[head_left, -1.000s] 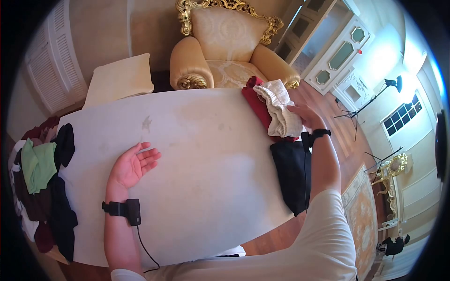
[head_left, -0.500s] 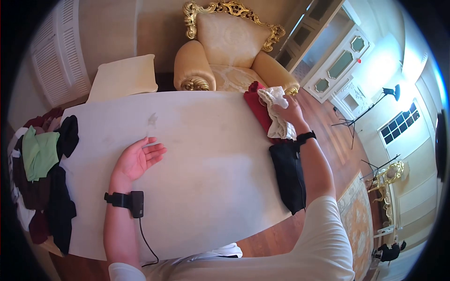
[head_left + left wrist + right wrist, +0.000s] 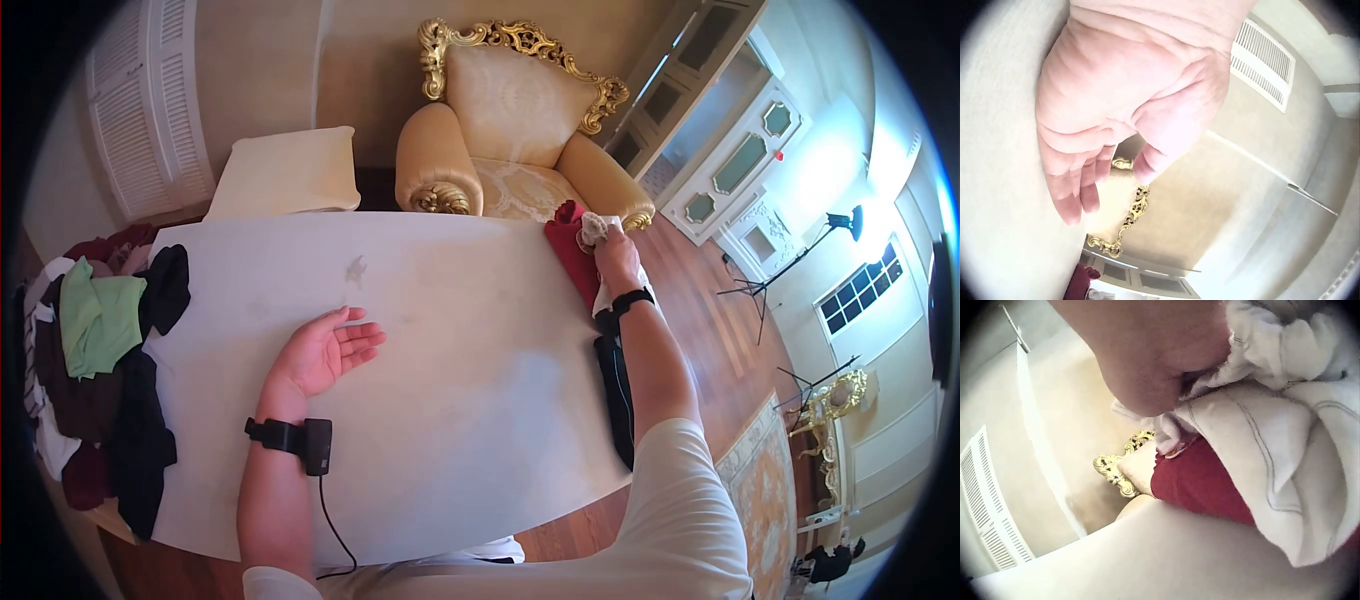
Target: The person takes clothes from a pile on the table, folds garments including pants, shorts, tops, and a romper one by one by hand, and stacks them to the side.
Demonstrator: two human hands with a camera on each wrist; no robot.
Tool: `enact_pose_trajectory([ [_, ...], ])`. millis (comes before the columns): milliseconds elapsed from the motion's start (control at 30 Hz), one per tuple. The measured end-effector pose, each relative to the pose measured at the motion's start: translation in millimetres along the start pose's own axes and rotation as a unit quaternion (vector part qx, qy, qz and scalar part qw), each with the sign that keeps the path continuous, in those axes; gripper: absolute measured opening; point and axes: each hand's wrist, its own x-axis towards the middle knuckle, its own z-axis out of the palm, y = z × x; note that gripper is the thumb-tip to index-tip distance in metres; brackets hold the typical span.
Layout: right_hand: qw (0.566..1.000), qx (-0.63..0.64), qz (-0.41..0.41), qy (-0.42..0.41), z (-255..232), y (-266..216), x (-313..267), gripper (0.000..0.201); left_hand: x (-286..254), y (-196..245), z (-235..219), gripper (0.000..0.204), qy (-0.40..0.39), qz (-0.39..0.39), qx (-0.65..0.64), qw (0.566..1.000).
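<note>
At the table's far right corner my right hand (image 3: 620, 262) grips a white garment (image 3: 1254, 444) with dark stitching lines, bunched at the fingers. Loose folds of it hang below the hand in the right wrist view. Beneath it lies a folded red garment (image 3: 572, 258), partly covered. A folded black garment (image 3: 613, 400) sits nearer along the right edge, half hidden by my forearm. My left hand (image 3: 325, 355) holds nothing; its little-finger side rests on the table, palm turned inward and fingers relaxed.
The white table (image 3: 450, 400) spreads between both hands. A heap of mixed clothes, with a green garment (image 3: 100, 315) on top, lies along its left edge. Beyond the far edge stand a gold armchair (image 3: 510, 120) and a small cream table (image 3: 285, 170).
My right hand has gone from lying at the white garment's side to gripping it, and the cloth is now bunched up. The left hand keeps its relaxed pose; the head view has shifted slightly.
</note>
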Motion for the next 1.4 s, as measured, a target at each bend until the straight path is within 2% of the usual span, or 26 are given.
enact_pose_trajectory([
  [33,1.0,-0.002,0.001,0.0,4.0,3.0,-0.9,0.039,-0.1,-0.4,0.5,0.033,0.004,-0.001,-0.001,1.0],
  [100,0.99,0.049,-0.102,0.082,22.1,13.6,2.8,0.048,1.5,-0.1,0.7,0.033,0.006,-0.001,0.0,1.0],
  [133,0.989,0.021,-0.138,0.055,29.6,16.6,0.7,0.069,1.6,-0.1,-1.5,0.033,0.002,-0.003,0.001,1.0],
  [167,0.989,0.022,-0.134,0.06,22.4,6.0,-12.4,0.069,2.4,0.7,-2.8,0.033,-0.004,-0.003,0.004,1.0],
  [233,0.989,-0.099,-0.091,-0.065,8.3,-13.0,-35.0,0.089,3.6,-0.1,-4.7,0.033,-0.008,-0.003,0.006,1.0],
  [267,0.99,-0.095,-0.085,-0.058,11.7,-10.3,-32.1,0.089,3.9,-0.3,-5.1,0.033,-0.005,-0.002,0.003,1.0],
  [333,0.988,-0.073,-0.083,-0.104,19.8,-7.1,-28.7,0.098,3.7,0.0,-4.8,0.034,-0.003,-0.001,0.01,1.0],
  [500,0.987,-0.082,-0.089,-0.107,10.3,-10.0,-33.3,0.098,2.6,1.2,-1.4,0.034,0.009,0.003,0.012,1.0],
  [600,0.975,-0.129,-0.177,-0.02,9.2,-19.6,-48.3,0.092,1.8,1.6,-2.3,0.035,-0.003,0.007,0.01,1.0],
  [700,0.955,-0.178,-0.235,-0.005,33.9,-23.8,-53.2,0.09,1.5,-0.4,-0.9,0.035,-0.004,0.002,0.006,1.0],
  [733,0.954,-0.172,-0.236,-0.074,15.1,-34.4,-66.7,0.09,1.7,-0.6,-1.4,0.035,-0.002,0.004,0.007,1.0],
  [767,0.954,-0.171,-0.233,-0.074,11.0,-39.4,-72.7,0.09,1.7,0.2,-2.0,0.035,0.0,0.007,0.007,1.0],
  [833,0.969,-0.048,-0.237,-0.056,5.6,-45.2,-88.7,0.089,1.3,1.8,-1.5,0.035,0.0,0.009,0.009,1.0],
  [900,0.976,-0.037,-0.21,-0.053,-3.9,-45.8,-99.2,0.089,2.4,-0.8,-2.1,0.035,0.0,-0.001,0.008,1.0],
  [967,0.99,-0.074,-0.118,0.032,-15.6,-39.8,-104.7,0.094,2.4,0.5,-2.0,0.035,-0.009,0.01,0.01,1.0],
  [1000,0.996,-0.064,-0.062,0.014,-16.1,-31.1,-103.5,0.095,1.0,1.2,-0.4,0.034,-0.015,0.009,0.012,1.0],
  [1033,0.996,-0.07,-0.055,0.011,-13.9,-24.6,-103.1,0.095,-0.6,-0.4,-0.4,0.034,-0.018,0.0,0.011,1.0],
  [1100,0.994,-0.065,0.045,-0.082,-6.0,-21.3,-107.0,0.097,0.3,2.6,1.5,0.034,-0.007,0.008,0.021,1.0],
  [1133,0.996,-0.057,0.024,-0.061,-11.4,-33.6,-120.1,0.094,0.0,2.9,2.4,0.034,-0.007,0.005,0.027,1.0],
  [1200,0.996,-0.019,-0.085,0.032,-6.2,-55.1,-143.2,0.088,2.4,2.2,0.8,0.035,-0.012,0.005,0.036,0.999],
  [1233,0.979,0.05,-0.156,0.123,13.2,-66.4,-150.9,0.08,3.2,1.9,-0.9,0.035,-0.01,0.011,0.04,0.999],
  [1267,0.981,0.054,-0.15,0.112,15.8,-94.9,-169.6,0.077,4.5,2.4,-3.4,0.035,-0.013,0.004,0.047,0.999],
  [1300,0.951,0.26,-0.169,0.012,29.9,-115.8,-176.1,0.079,5.4,2.0,-6.5,0.036,-0.016,0.011,0.039,0.999],
  [1333,0.904,0.385,-0.185,-0.028,32.6,-141.8,-192.7,0.079,6.0,0.8,-7.2,0.037,-0.019,0.02,0.031,0.999],
  [1367,0.878,0.447,-0.157,-0.06,48.7,-171.2,-204.7,0.079,5.3,-0.1,-5.5,0.037,-0.02,0.014,0.036,0.999],
  [1400,0.835,0.522,-0.096,-0.143,34.4,-196.2,-221.0,0.077,3.4,0.0,-4.2,0.038,-0.026,0.026,0.021,0.999],
])
